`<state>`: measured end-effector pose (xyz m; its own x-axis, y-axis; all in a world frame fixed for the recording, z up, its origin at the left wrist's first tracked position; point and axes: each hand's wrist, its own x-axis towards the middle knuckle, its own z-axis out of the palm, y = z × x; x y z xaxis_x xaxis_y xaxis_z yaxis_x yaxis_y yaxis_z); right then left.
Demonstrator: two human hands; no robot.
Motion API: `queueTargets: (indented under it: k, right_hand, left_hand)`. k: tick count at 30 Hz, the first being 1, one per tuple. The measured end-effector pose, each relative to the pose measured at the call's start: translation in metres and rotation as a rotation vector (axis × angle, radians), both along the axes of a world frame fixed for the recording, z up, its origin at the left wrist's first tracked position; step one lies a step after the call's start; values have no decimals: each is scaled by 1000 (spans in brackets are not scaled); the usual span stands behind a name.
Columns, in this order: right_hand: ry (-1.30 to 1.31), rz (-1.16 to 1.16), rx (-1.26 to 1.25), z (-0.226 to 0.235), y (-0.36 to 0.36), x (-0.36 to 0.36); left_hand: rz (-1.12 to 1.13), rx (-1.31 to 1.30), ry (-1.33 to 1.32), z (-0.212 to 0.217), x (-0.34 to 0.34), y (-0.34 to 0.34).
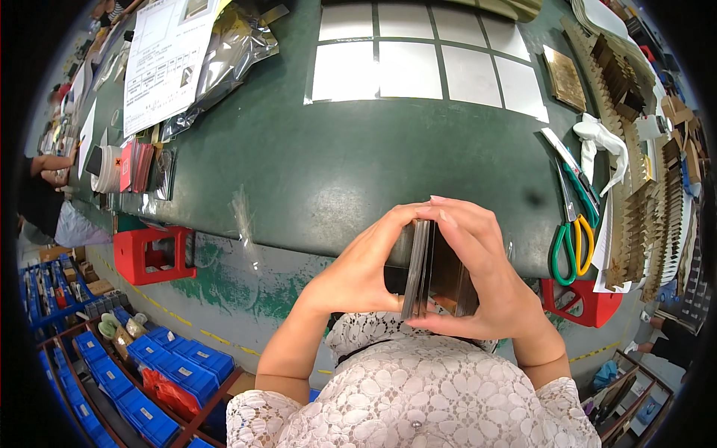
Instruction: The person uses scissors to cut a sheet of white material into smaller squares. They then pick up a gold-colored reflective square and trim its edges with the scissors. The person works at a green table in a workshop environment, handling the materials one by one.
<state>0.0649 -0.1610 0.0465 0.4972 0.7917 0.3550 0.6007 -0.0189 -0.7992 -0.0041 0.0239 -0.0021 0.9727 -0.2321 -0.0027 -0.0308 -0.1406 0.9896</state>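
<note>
Just over the near edge of the green table, both my hands close around a stack of thin, dark, shiny rectangular plates standing on edge. My left hand wraps the left side, its fingers reaching over the top. Along the right side curves my right hand, its thumb and fingers gripping the plates. The stack is parted in the middle, leaving a dark brown gap between the left plates and those against my right palm. The undersides of the plates are hidden.
White rectangular sheets lie in rows at the back. To the right are scissors, a utility knife, a white cloth and notched cardboard strips. Papers and red cards sit left. Red stools stand below.
</note>
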Motion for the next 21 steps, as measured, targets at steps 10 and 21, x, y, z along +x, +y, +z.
queueTargets:
  k: [10,21]
  right_hand:
    - [-5,-3,-1,0,0,0]
    - [-3,-13,0,-1,2,-1]
  left_hand:
    - [-9,3,-22,-4,0,3]
    - [-15,-48,25,3,2,1]
